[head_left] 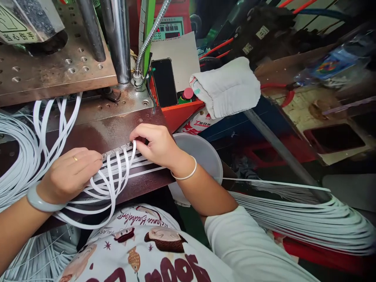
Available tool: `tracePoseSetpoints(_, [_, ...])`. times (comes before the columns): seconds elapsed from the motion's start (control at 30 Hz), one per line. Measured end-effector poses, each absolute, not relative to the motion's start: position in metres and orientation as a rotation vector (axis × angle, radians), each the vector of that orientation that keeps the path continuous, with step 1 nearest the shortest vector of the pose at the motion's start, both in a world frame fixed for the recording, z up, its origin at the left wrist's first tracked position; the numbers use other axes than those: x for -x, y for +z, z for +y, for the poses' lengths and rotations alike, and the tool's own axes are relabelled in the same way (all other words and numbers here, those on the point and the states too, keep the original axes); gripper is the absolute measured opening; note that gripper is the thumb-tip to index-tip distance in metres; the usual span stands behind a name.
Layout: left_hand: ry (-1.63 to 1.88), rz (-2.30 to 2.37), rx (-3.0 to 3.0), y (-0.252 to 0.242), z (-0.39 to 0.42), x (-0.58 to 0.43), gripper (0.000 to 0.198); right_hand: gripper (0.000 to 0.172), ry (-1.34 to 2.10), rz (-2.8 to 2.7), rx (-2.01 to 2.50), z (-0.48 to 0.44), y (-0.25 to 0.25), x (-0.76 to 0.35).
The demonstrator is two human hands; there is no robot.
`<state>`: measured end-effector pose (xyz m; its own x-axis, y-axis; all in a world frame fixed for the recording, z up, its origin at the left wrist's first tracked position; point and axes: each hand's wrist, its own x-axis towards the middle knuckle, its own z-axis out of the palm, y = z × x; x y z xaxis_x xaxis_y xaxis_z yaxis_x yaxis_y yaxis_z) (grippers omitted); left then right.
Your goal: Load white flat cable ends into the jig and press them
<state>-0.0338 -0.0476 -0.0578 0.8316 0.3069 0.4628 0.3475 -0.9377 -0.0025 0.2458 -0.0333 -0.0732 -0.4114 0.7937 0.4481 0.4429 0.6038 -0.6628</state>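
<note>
Your bench (101, 127) runs under the press plate (64, 80) at far left. One white bundle (337, 225) hangs in a long bend at the right; another coil (17, 160) lies left, beside your left wrist. A tub (207, 154) sits just right of the bench, beyond your right forearm. Your left hand (70, 172) rests at the left end of a slotted bar (116, 151), fingers curled; whether they grip anything, you cannot tell. Your right hand (160, 145) pinches one white strip (132, 154) between thumb and forefinger at the bar's right end. More strips (110, 176) loop from the bar toward your near side, between both hands.
</note>
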Motion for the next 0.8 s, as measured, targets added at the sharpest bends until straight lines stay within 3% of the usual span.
tracePoseSetpoints(0.43, [-0.739,-0.509,3.029,-0.062,-0.045,0.048,0.027,0.023,0.605,-2.099,0.991,-0.033,-0.071,-0.246])
tracePoseSetpoints(0.63, [-0.611,-0.163,2.940,-0.059,-0.037,0.046,0.030,0.023,0.593,-2.087,0.961,-0.033,-0.071,-0.246])
tracePoseSetpoints(0.8, [-0.636,-0.427,3.057,-0.055,-0.036,0.043,0.035,0.022,0.631,-2.069,0.917,-0.031,-0.072,-0.250])
